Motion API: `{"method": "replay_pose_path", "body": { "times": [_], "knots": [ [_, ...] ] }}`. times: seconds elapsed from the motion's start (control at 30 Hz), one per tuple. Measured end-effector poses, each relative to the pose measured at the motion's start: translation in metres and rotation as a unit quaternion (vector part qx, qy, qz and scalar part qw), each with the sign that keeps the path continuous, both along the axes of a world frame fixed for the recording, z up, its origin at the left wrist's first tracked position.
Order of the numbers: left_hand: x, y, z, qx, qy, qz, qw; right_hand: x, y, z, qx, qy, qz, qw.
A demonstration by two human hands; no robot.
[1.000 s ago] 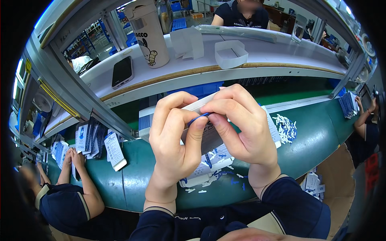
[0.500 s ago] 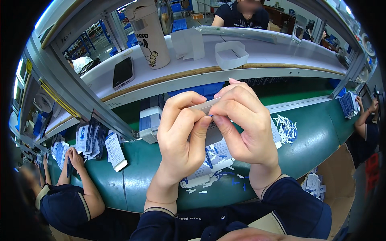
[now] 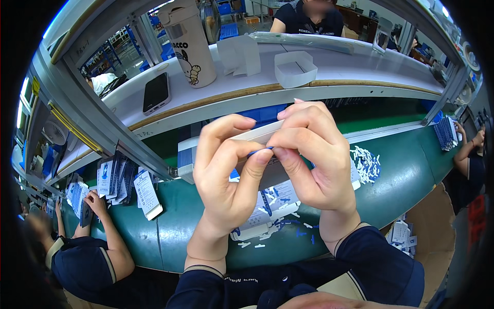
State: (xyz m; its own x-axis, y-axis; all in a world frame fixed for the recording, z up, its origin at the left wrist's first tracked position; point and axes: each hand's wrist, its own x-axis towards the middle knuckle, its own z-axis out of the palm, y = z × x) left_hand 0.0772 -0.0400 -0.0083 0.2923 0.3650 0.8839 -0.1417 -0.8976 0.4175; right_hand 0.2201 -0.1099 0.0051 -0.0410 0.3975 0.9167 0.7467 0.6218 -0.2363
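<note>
My left hand and my right hand are raised in front of me with their fingertips almost meeting. Both are closed, thumbs and forefingers pinched at a small blue plastic piece. A thin box with a white edge stands just behind the fingers, and both hands grip it; its lower part is mostly hidden by them. Below the hands, flat printed cartons lie on the green table, strewn with small white and blue plastic pieces.
A heap of white and blue pieces lies to the right. Stacked boxes stand behind my left hand. A shelf edge runs across, holding a phone, a tumbler and a paper tray. At left, a co-worker handles cartons.
My left hand has shifted slightly left and its fingers have opened out a little from the right hand. More of the blue piece and the box's white edge shows.
</note>
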Motion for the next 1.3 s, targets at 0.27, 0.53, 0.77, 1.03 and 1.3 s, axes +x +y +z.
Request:
{"method": "replay_pose_path", "body": {
  "times": [0.27, 0.53, 0.77, 1.03, 1.3],
  "knots": [
    [-0.008, 0.002, -0.005, 0.009, -0.085, -0.017, 0.996, -0.003, -0.003, -0.003, -0.025, 0.121, 0.157, 0.980],
    [-0.008, -0.016, -0.009, -0.049, -0.196, -0.062, 0.977, -0.014, -0.008, -0.014, 0.046, 0.160, 0.181, 0.969],
    [-0.009, -0.010, -0.022, -0.017, -0.218, -0.056, 0.974, -0.017, -0.009, -0.011, 0.117, 0.129, 0.099, 0.980],
    [-0.010, -0.016, -0.016, 0.018, -0.139, -0.173, 0.975, -0.012, -0.017, -0.025, 0.108, 0.145, 0.161, 0.970],
    [-0.008, -0.034, -0.009, -0.062, -0.175, 0.014, 0.983, -0.021, -0.015, -0.014, 0.011, 0.220, 0.212, 0.952]
  ]
}}
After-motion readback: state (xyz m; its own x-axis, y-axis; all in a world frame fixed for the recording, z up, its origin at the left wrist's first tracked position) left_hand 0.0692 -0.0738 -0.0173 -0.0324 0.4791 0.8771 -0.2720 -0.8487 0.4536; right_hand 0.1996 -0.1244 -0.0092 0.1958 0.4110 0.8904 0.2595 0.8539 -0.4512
